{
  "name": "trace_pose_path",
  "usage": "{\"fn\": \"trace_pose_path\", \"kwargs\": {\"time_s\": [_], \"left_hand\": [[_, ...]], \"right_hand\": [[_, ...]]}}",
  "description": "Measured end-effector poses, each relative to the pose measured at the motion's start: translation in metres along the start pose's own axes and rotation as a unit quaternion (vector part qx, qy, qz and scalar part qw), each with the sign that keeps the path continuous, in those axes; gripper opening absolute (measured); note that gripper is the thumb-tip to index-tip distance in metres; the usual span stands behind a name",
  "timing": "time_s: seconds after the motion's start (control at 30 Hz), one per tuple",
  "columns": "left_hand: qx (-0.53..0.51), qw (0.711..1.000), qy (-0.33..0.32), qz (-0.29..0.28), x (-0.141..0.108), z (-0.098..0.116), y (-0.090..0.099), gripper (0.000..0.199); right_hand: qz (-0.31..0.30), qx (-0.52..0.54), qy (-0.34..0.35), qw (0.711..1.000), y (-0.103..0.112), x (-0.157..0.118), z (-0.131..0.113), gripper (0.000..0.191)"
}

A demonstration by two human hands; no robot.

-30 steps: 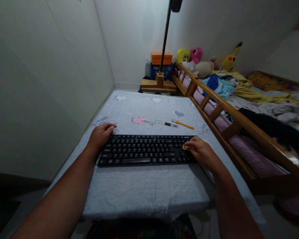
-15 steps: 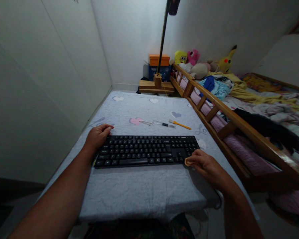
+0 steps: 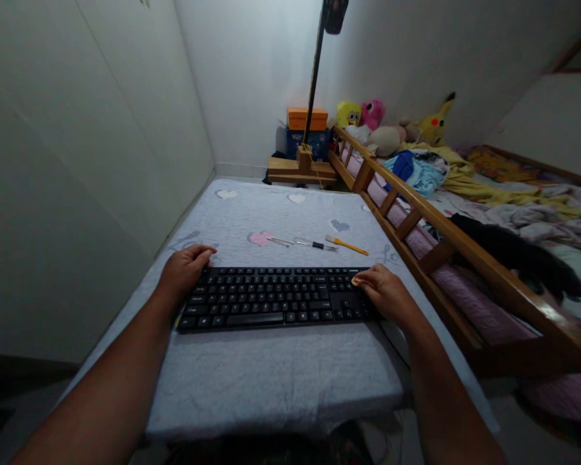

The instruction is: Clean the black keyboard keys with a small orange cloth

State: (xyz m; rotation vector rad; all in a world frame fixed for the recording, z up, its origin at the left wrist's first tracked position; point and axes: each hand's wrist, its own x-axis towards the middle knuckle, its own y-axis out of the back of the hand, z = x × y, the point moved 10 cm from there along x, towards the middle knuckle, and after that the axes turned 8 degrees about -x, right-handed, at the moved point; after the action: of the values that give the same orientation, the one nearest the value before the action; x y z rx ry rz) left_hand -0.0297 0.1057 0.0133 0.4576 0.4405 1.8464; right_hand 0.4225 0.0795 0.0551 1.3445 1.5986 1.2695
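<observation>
Table: the pale cloth point(image 3: 271, 374) lies under everything we are working with.
Keyboard: the black keyboard point(image 3: 271, 297) lies flat across the near half of the cloth, between our hands, no key visibly missing.
Right hand: our right hand point(image 3: 383, 290) is over the number-key end, thumb and fingers pinching a small tan pad.
Left hand: our left hand point(image 3: 184, 268) is curled at the keyboard's left end; whether it grips the edge or merely rests there, we cannot tell.
Tools: the yellow-handled brush point(image 3: 348, 245), black-handled wire tool point(image 3: 318, 245) and thin sticks point(image 3: 281, 242) lie beyond the keyboard, in neither hand.
Pad: the tan pad point(image 3: 357, 281) is at the number-key end; we judge the work under way, not finished.
Keys: which are done and which are left, we cannot tell; they look alike.
</observation>
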Motion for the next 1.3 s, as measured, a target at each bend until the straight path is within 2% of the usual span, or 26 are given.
{"fn": "trace_pose_path", "kwargs": {"time_s": [0.2, 0.53, 0.73, 0.9, 1.0, 1.1, 1.2, 1.3], "left_hand": [[0.011, 1.000, -0.011, 0.005, 0.001, -0.001, 0.001, 0.040], [0.009, 1.000, -0.004, -0.003, 0.000, 0.001, 0.001, 0.040], [0.013, 1.000, 0.001, -0.010, -0.001, 0.002, 0.000, 0.043], [0.031, 1.000, -0.004, -0.005, 0.000, 0.002, 0.001, 0.043], [0.032, 0.999, -0.001, -0.004, -0.001, 0.001, 0.002, 0.043], [0.034, 0.999, -0.003, 0.001, -0.001, 0.000, 0.002, 0.042], [0.032, 0.999, -0.006, 0.003, 0.000, -0.001, 0.003, 0.042], [0.027, 1.000, -0.001, -0.001, 0.001, -0.003, 0.002, 0.042]], "right_hand": [[-0.029, 0.006, 0.035, 0.999, 0.002, -0.025, -0.006, 0.022], [-0.079, 0.005, 0.046, 0.996, 0.000, -0.053, -0.013, 0.025], [-0.073, 0.001, 0.037, 0.997, 0.007, -0.065, 0.002, 0.024], [-0.058, -0.006, 0.022, 0.998, 0.019, -0.066, 0.009, 0.023], [-0.036, 0.019, 0.035, 0.999, 0.021, -0.062, -0.002, 0.024], [-0.041, 0.027, 0.053, 0.997, 0.012, -0.059, -0.012, 0.025], [-0.045, 0.013, 0.043, 0.998, 0.007, -0.060, -0.002, 0.025], [-0.031, 0.008, 0.026, 0.999, 0.013, -0.056, 0.013, 0.023]]}}
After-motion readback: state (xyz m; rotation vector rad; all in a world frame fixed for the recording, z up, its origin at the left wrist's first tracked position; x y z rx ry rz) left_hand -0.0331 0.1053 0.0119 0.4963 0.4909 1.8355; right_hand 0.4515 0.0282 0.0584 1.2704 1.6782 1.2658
